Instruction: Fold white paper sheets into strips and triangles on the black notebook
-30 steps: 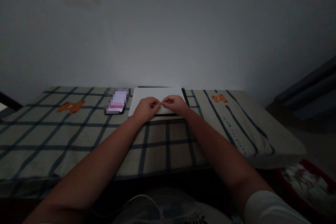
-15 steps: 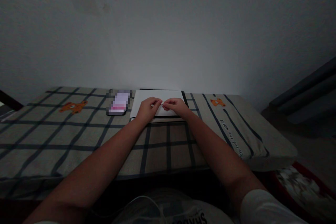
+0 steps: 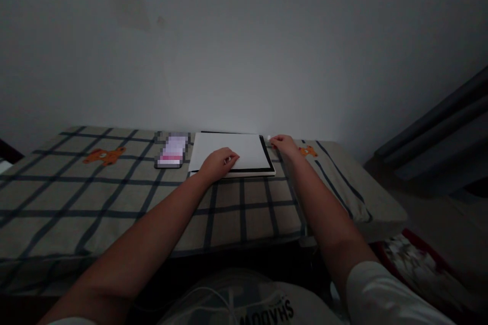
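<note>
Bedding comes first: a beige mattress cover crossed by dark navy grid lines and dotted with small orange bear patches fills the lower half of the view, backed by a plain pale grey wall. On the cover, close to the wall, lies a flat tablet with a black border and cream edge, and a white rectangular sheet of paper covers nearly all of its face. Just left of the sheet rests a dark phone with a blurred pinkish screen. The left hand sits palm down on the near edge of the paper, fingers curled loosely onto it, its grip pressing rather than pinching. The right hand is off the sheet, just beyond the tablet's far right corner, and its fingertips are pinched on a tiny white scrap, too small and dim to identify. The two hands are apart, with the paper's right half lying between them.
</note>
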A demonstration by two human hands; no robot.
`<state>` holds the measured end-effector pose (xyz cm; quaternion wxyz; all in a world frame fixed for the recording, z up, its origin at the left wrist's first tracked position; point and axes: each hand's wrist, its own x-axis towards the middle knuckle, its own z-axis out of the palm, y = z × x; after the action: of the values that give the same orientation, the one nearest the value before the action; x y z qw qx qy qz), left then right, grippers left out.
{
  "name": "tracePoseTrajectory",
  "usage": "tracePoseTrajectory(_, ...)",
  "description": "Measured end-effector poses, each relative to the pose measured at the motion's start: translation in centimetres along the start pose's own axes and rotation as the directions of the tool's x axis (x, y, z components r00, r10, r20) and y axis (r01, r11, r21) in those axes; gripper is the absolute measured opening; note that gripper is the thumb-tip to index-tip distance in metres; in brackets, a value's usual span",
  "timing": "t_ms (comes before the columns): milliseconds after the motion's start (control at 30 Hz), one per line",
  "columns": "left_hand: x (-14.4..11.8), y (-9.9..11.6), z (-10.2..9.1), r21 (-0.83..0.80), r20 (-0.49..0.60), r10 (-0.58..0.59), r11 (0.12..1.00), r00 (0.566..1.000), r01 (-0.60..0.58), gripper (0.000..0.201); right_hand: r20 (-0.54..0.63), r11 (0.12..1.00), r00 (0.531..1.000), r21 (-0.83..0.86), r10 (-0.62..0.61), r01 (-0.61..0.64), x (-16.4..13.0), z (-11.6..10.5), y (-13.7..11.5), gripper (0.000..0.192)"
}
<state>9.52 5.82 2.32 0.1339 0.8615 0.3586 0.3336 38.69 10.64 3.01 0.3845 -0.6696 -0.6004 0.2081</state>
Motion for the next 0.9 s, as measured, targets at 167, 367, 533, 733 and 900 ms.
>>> tracePoseTrajectory(167,0.1,0.1,0.0,0.046,0.048,-0.004,0.999,0.999,0.001,0.032,-0.062,0.984,0.996,-0.164,0.064,-0.073,0.5,-1.1,2.7,0.016)
tracePoseTrajectory(367,0.0,-0.1,0.3,0.097,0.077,0.124,0.987,0.989,-0.131,0.023,-0.119,0.958,0.992,-0.275,0.046,-0.077,0.4,-0.7,3.0,0.013)
tracePoseTrajectory(533,-0.2,0.2,0.2,0.150,0.074,0.137,0.978,0.988,-0.147,0.024,-0.124,0.957,0.990,-0.289,-0.064,0.026,-0.3,-1.4,0.4,0.025)
tracePoseTrajectory(733,-0.2,-0.4,0.1,0.216,0.099,0.030,0.975,0.995,-0.051,0.026,0.357,0.809,0.789,-0.132,-0.499,0.572,-3.6,1.7,-5.0,0.018)
tracePoseTrajectory(900,-0.3,-0.4,0.0,0.247,0.143,0.000,0.968,0.990,-0.036,0.031,0.480,0.672,0.629,-0.104,-0.611,0.733,-5.2,4.5,-4.8,0.029)
